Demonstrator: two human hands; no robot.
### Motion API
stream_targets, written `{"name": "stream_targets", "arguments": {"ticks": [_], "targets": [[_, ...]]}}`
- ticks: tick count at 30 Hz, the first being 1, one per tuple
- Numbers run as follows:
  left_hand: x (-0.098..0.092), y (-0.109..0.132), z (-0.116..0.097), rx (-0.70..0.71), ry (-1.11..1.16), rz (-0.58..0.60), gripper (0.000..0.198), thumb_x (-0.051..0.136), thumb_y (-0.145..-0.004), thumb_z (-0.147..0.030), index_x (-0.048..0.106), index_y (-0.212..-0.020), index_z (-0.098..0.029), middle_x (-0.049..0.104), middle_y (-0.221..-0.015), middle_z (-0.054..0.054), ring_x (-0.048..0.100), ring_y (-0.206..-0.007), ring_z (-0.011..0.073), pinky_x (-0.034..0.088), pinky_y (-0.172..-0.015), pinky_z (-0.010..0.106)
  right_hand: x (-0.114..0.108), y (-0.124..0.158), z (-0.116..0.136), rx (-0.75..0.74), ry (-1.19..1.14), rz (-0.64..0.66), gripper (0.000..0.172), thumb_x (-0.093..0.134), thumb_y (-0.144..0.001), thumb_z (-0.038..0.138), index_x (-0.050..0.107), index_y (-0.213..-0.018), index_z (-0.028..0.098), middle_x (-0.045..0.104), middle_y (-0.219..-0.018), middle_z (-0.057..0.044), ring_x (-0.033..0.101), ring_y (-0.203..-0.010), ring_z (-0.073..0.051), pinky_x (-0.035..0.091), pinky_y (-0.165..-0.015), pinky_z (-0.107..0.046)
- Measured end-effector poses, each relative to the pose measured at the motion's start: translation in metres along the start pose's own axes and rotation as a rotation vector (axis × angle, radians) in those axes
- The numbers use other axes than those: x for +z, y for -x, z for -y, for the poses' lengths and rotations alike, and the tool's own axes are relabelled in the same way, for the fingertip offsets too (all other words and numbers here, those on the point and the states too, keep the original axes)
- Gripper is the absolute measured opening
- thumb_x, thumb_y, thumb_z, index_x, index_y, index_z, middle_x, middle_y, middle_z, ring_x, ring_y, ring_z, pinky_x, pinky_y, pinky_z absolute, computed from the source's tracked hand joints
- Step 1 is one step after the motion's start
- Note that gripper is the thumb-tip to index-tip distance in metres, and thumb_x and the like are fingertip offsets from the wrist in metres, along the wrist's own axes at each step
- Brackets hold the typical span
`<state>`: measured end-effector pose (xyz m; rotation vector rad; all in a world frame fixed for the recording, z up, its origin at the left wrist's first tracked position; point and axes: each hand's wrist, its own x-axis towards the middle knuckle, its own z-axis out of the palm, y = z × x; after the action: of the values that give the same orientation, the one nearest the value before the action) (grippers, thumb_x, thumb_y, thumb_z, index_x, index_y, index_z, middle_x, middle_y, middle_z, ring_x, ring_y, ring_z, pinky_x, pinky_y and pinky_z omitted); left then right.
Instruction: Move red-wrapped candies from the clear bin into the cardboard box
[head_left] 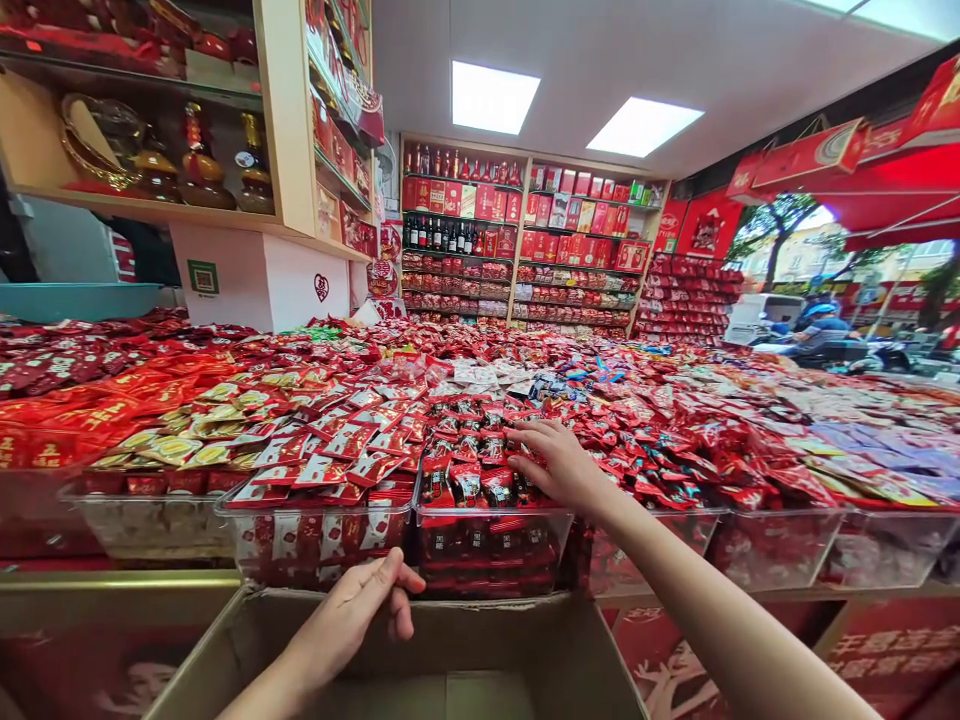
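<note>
My right hand [559, 458] lies palm down on small red-and-black packets [466, 482], its fingers stretched forward. These packets fill a clear plastic bin [495, 520] at the front of the display. Over the near side of a cardboard box [225, 640], my left hand [367, 600] hovers with loosely bent fingers and the thumb apart. Nothing shows in the left hand, though its palm is partly hidden. Left of the packets' bin stands another clear bin [315, 530] heaped with red-and-white packets [352, 440].
More bins of wrapped sweets spread to both sides, with gold packets [180, 445] and orange-red packets [112, 410] at left. A wooden shelf cabinet [277, 130] overhangs the left. Shelves of bottles and red boxes [461, 200] line the back. Outside, a person [821, 325] sits on a scooter.
</note>
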<state>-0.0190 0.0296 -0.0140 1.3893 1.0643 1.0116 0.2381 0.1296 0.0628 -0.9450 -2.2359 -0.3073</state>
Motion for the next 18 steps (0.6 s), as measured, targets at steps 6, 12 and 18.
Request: {"name": "stream_targets", "arguments": {"ticks": [6, 12, 18], "targets": [[-0.001, -0.002, 0.004, -0.001, 0.027, 0.002, 0.042, 0.039, -0.079, -0.051, 0.059, -0.073, -0.014, 0.065, -0.047, -0.001, 0.053, -0.047, 0.0122, 0.041, -0.053, 0.024, 0.004, 0.0, -0.004, 0.054, -0.034, 0.055, 0.03, 0.049, -0.079, 0.031, 0.055, -0.105, 0.019, 0.059, -0.105, -0.005, 0.05, -0.095, -0.019, 0.038, -0.083, -0.034], [-0.002, -0.002, 0.005, 0.017, 0.025, 0.003, 0.041, 0.04, -0.08, -0.049, 0.06, -0.073, -0.015, 0.065, -0.048, 0.0, 0.054, -0.049, 0.0126, 0.042, -0.054, 0.024, -0.003, 0.003, -0.005, 0.1, -0.078, 0.009, 0.033, 0.05, -0.078, 0.035, 0.054, -0.107, 0.019, 0.058, -0.105, -0.007, 0.05, -0.097, -0.02, 0.039, -0.085, -0.035], [-0.001, -0.003, 0.004, 0.018, 0.024, 0.004, 0.041, 0.041, -0.079, -0.05, 0.06, -0.074, -0.014, 0.065, -0.049, 0.0, 0.053, -0.048, 0.0127, 0.042, -0.054, 0.024, -0.016, 0.0, 0.012, 0.122, -0.195, -0.088, 0.026, 0.052, -0.077, 0.035, 0.06, -0.095, 0.018, 0.06, -0.098, -0.009, 0.049, -0.097, -0.022, 0.037, -0.086, -0.039]]}}
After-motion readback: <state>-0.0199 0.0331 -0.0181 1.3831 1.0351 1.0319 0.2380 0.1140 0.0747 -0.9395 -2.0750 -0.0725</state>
